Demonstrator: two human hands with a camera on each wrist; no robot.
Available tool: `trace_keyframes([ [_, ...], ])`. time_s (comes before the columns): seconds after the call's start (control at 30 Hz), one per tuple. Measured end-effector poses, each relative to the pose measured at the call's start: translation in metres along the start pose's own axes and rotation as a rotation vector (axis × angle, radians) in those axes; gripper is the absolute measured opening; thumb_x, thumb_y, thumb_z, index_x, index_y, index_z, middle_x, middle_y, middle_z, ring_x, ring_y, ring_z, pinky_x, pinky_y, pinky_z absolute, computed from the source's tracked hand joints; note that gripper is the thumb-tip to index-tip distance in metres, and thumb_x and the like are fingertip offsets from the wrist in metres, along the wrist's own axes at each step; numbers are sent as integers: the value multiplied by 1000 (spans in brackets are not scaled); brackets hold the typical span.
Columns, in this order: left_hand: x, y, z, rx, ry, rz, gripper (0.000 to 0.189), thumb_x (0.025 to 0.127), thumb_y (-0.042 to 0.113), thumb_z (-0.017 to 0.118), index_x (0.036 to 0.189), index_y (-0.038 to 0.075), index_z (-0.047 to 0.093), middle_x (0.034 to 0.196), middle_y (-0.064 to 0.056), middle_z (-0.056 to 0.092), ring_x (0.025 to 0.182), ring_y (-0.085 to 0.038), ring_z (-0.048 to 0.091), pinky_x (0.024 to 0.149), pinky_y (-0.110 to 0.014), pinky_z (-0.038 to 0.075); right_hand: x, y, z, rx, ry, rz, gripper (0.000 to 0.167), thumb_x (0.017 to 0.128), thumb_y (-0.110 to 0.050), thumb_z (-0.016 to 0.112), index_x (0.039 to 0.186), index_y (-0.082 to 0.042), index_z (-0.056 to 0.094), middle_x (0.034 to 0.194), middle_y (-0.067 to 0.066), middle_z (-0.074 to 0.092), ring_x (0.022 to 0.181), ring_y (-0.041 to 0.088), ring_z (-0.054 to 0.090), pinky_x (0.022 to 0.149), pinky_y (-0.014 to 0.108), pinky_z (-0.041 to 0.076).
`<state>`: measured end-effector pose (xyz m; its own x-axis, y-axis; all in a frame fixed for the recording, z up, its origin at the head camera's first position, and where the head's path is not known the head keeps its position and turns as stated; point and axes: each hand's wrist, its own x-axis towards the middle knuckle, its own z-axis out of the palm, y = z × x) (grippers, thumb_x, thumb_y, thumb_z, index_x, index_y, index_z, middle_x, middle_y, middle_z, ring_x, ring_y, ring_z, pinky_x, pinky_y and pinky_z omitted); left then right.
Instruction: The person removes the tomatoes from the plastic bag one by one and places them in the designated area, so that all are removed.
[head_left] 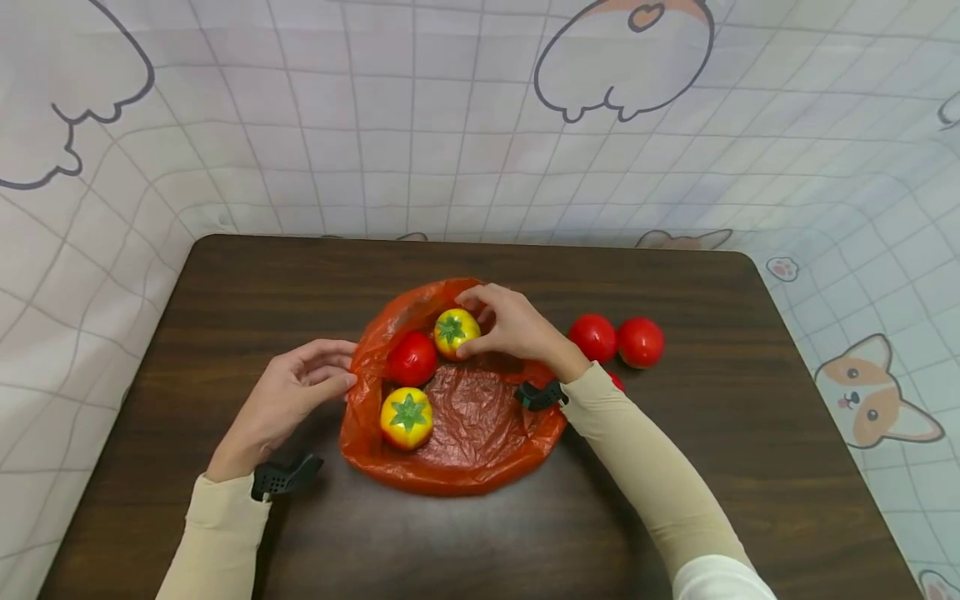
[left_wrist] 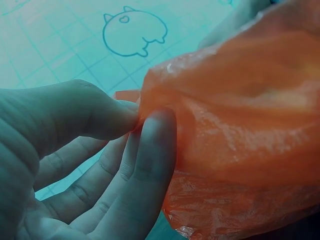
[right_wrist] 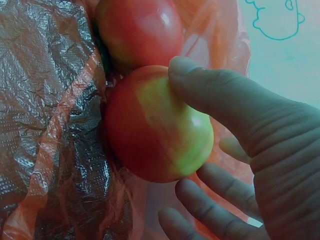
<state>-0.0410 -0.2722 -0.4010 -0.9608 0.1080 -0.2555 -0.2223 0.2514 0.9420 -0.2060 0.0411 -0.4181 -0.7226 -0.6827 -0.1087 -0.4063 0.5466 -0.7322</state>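
An orange-red plastic bag (head_left: 480,417) lies on the table with its mouth spread wide. My left hand (head_left: 303,387) pinches the bag's left rim between thumb and fingers, and the left wrist view shows the thin film (left_wrist: 225,130) caught there. Inside the bag, my right hand (head_left: 513,325) holds a yellow-and-red tomato (head_left: 452,331) with a green star-shaped top, thumb on one side and fingers curved round the other. A red tomato (head_left: 412,358) touches it. Nearer the front of the bag sits another yellow tomato (head_left: 407,418), green top upward.
Two red tomatoes, one near the bag (head_left: 592,337) and one farther right (head_left: 641,342), lie on the dark wooden table (head_left: 750,433). Part of another red one (head_left: 617,381) shows behind the right forearm. A white gridded cloth (head_left: 450,125) hangs behind the table.
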Motion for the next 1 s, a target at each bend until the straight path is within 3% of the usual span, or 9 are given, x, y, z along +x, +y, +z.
trace_keyframes([
  [0.73,-2,0,2,-7,-4,19,49,97,28,74,139,9,57,122,-5,68,103,-11,74,89,-23,62,-2,2,7,-50,13,-32,73,76,-42,92,138,-17,61,122,3,63,106,18,65,91,37,59],
  [1.0,-2,0,1,-2,-2,15,49,97,28,74,139,9,57,122,-5,68,102,-10,74,89,-23,62,-4,0,6,-64,-13,-37,72,78,-36,90,139,-15,60,125,6,59,109,21,62,92,37,58],
])
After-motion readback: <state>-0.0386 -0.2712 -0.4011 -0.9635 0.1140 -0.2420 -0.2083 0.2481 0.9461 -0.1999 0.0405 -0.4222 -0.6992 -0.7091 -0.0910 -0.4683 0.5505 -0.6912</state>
